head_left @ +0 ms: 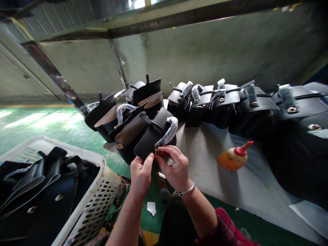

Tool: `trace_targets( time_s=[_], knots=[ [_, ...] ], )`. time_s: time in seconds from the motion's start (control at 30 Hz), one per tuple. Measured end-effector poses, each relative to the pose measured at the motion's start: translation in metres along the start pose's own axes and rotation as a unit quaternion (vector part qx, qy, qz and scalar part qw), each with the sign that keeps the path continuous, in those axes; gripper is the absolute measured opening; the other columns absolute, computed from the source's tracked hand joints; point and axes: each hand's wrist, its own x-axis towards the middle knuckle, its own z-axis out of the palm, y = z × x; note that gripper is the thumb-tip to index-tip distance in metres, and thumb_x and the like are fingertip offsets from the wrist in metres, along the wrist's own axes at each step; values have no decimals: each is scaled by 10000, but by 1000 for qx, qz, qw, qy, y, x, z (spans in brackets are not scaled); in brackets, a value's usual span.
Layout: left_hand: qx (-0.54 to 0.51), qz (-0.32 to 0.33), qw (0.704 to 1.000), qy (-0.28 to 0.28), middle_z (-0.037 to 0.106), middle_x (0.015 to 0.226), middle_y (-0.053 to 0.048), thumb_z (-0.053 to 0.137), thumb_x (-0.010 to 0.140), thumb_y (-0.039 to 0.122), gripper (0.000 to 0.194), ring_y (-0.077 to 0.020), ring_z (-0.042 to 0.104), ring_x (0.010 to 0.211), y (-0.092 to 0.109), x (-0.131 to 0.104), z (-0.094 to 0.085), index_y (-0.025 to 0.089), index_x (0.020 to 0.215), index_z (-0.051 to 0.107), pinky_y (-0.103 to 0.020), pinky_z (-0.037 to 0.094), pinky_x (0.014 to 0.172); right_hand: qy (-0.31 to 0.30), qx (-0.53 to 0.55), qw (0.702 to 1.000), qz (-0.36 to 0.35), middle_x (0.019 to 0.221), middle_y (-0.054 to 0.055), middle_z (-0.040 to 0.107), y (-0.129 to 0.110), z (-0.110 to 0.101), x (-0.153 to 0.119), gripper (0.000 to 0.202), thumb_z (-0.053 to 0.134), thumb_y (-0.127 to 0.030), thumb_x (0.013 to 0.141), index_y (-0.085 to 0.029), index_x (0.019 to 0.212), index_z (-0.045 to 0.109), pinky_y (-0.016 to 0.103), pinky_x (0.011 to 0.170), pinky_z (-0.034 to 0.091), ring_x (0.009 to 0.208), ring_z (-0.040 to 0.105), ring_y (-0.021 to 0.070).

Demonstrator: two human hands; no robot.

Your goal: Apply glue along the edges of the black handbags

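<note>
A black handbag (151, 135) stands at the near edge of the work surface, its flap facing me and its handle (167, 131) wrapped in clear plastic. My left hand (141, 172) pinches the flap's lower edge between thumb and fingers. Close beside it, my right hand (175, 167) has its thumb and forefinger closed on the small gold clasp (156, 151) at the front of the flap. A silver bangle circles the right wrist. The bag's lower part is partly hidden behind my hands.
Several similar black bags (202, 97) line the back of the grey-covered table (202, 160); others at left have raised flaps. A squeeze bottle (233, 157) of orange liquid with a red cap lies right. A white plastic crate (102, 181) holds black bag pieces. Paper (151, 208) lies on the floor.
</note>
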Motion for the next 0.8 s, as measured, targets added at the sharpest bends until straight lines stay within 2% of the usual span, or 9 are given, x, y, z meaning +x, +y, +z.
trace_targets(
  time_s=[0.23, 0.4, 0.67, 0.73, 0.8],
  knots=[
    [6, -3, 1000, -2, 750, 989, -84, 664, 815, 372, 300, -259, 659, 988, -1, 1, -2, 137, 983, 747, -336, 485, 916, -21, 16, 998, 56, 856, 52, 699, 0, -1, -2, 144, 711, -190, 796, -188, 932, 664, 298, 681, 591, 727, 684, 173],
    [3, -2, 1000, -15, 745, 1010, -101, 646, 832, 346, 318, -261, 658, 984, -3, -1, -2, 115, 1032, 733, -354, 477, 929, -29, 72, 989, 127, 806, 53, 713, 4, 1, -4, 108, 683, -247, 828, -185, 910, 649, 287, 630, 571, 683, 688, 176],
    [10, 18, 1000, -23, 739, 1026, -110, 661, 816, 310, 300, -258, 663, 1005, -4, -3, -1, 99, 1024, 711, -357, 480, 952, -2, 101, 986, 134, 751, 20, 693, 3, 1, -7, 54, 695, -227, 826, -191, 860, 674, 222, 568, 510, 627, 635, 127],
    [15, 9, 999, -33, 736, 1030, -119, 664, 817, 318, 315, -257, 669, 967, -6, -4, -2, 91, 1033, 698, -363, 497, 920, 7, 162, 971, 173, 732, 5, 688, 3, 1, -7, 60, 716, -229, 806, -194, 832, 675, 209, 574, 512, 626, 629, 118],
    [16, 1, 999, -41, 734, 1023, -123, 662, 823, 331, 327, -260, 672, 939, -9, -5, -3, 92, 1044, 688, -374, 512, 887, 14, 264, 933, 243, 721, -3, 690, 3, 1, -5, 89, 742, -248, 777, -191, 804, 679, 204, 586, 529, 626, 630, 113]
  ],
)
